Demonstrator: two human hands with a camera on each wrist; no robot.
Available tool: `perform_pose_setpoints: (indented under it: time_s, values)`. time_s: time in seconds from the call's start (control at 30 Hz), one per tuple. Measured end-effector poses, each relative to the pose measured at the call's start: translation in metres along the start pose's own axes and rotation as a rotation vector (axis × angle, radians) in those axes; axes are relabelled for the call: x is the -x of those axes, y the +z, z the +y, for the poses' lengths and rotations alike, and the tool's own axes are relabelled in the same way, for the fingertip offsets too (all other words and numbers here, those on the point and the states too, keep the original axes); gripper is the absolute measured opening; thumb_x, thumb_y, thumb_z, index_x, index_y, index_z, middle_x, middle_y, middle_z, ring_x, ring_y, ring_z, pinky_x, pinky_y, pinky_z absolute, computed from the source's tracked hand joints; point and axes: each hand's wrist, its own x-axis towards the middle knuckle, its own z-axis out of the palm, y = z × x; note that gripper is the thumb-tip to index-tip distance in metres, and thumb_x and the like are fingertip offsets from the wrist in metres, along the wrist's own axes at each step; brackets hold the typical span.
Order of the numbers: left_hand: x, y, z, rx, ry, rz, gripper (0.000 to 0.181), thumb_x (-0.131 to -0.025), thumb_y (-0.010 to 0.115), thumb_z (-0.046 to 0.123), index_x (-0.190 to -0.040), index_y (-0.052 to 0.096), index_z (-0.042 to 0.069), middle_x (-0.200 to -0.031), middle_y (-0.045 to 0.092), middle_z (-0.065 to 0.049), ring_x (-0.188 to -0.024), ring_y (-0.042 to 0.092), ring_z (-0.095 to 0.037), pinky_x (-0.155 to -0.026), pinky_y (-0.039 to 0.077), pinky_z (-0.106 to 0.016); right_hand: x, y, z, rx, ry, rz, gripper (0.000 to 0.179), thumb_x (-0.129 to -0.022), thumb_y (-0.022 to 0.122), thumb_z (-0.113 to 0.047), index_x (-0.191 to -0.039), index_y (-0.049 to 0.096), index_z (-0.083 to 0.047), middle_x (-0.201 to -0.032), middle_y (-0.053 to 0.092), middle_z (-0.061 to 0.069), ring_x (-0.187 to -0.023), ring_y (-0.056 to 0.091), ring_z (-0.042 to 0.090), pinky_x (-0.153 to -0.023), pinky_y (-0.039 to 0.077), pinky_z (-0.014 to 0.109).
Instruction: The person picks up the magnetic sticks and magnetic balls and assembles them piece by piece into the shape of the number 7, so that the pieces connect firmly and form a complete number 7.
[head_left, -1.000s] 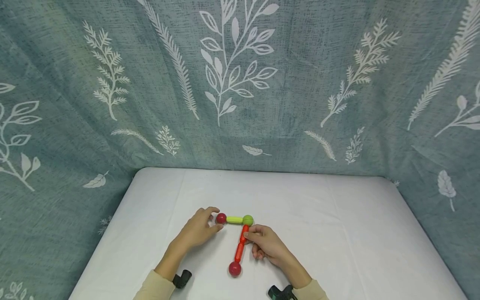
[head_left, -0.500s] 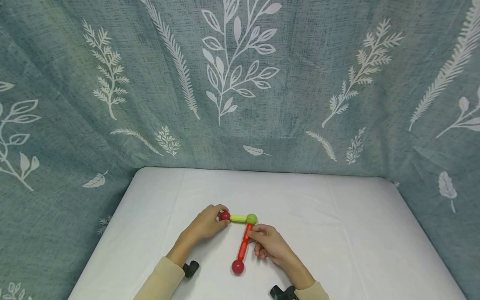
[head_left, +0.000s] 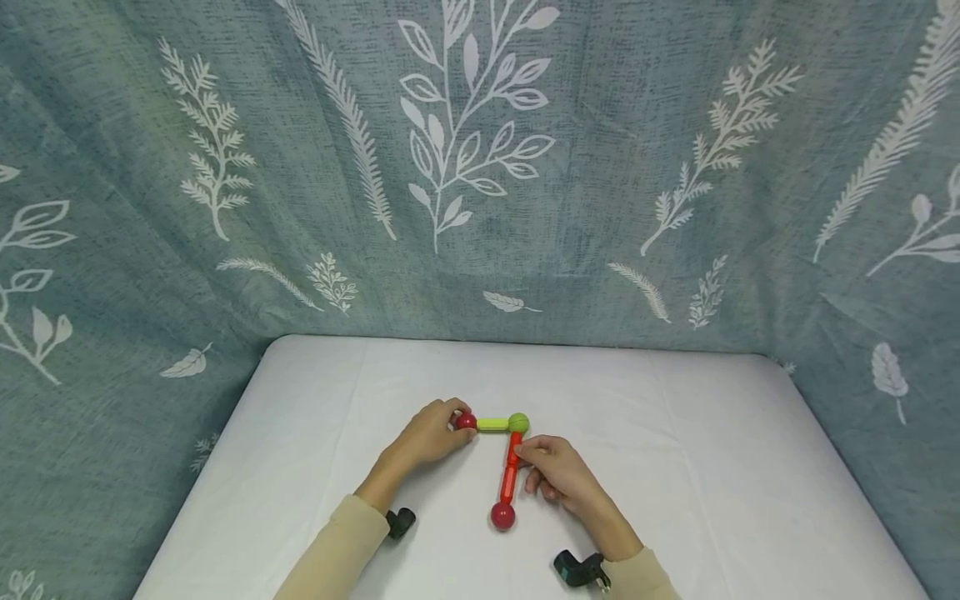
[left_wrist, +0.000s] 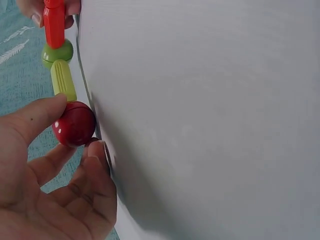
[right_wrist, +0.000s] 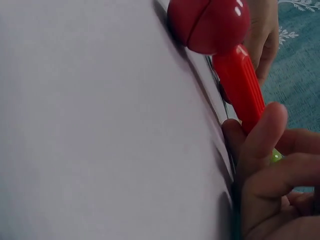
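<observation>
A joined chain of toy balls and sticks forms a corner on the white table. My left hand (head_left: 431,432) pinches the red ball (left_wrist: 75,125) at its left end between thumb and fingers. From that ball a yellow-green stick (head_left: 493,425) runs to a green ball (head_left: 519,422). Two red sticks (head_left: 508,483), end to end, lead from the green ball toward the near side, ending in another red ball (head_left: 503,517). My right hand (head_left: 566,473) pinches the red stick closest to the green ball, its fingers partly hiding that stick in the right wrist view.
The white-covered table (head_left: 675,417) extends around both hands. A blue-green cloth with white leaf prints (head_left: 480,275) hangs behind it and at its sides. Dark wrist-worn devices (head_left: 577,568) sit at both wrists.
The left fingers, loosely around the left red ball a second ago, have closed onto it. Both hands and the joined chain have shifted right and slightly away from me.
</observation>
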Motion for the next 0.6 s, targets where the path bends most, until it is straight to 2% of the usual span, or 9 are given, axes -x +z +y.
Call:
perform_pose_setpoints:
  time_s: [0.2,0.47,0.6]
  values:
    - [-0.0074,0.0042,0.0030,0.013,-0.011,0.002,0.033,-0.091,0.074,0.029,-0.118,0.068,0.011,-0.093,0.060,-0.001,-0.083,0.054,-0.016,-0.072,0.046,-0.037,-0.0008,-0.0056,-0.0055,0.076,0.006,0.066,0.022,-0.097,0.064,-0.018,-0.102,0.062,0.004,-0.065,0.060,0.009,-0.039,0.042,0.008,-0.036,0.029,0.020]
    - [-0.0102,0.0060,0.0034,0.032,-0.014,0.014,0.031,-0.090,0.075,0.030,-0.115,0.069,0.013,-0.091,0.061,0.000,-0.082,0.055,-0.016,-0.071,0.046,-0.036,-0.0026,-0.0043,-0.0068,0.243,-0.007,0.164,0.023,-0.095,0.069,-0.027,-0.098,0.064,-0.004,-0.059,0.057,0.007,-0.038,0.040,0.011,-0.035,0.028,0.023]
    - [-0.0106,0.0083,0.0016,0.031,-0.011,0.013,0.031,-0.090,0.076,0.031,-0.114,0.069,0.013,-0.089,0.061,0.002,-0.081,0.055,-0.015,-0.070,0.046,-0.034,-0.0019,-0.0039,-0.0057,0.289,-0.019,0.179,0.023,-0.095,0.070,-0.027,-0.095,0.064,-0.004,-0.059,0.057,0.006,-0.038,0.039,0.012,-0.036,0.027,0.023]
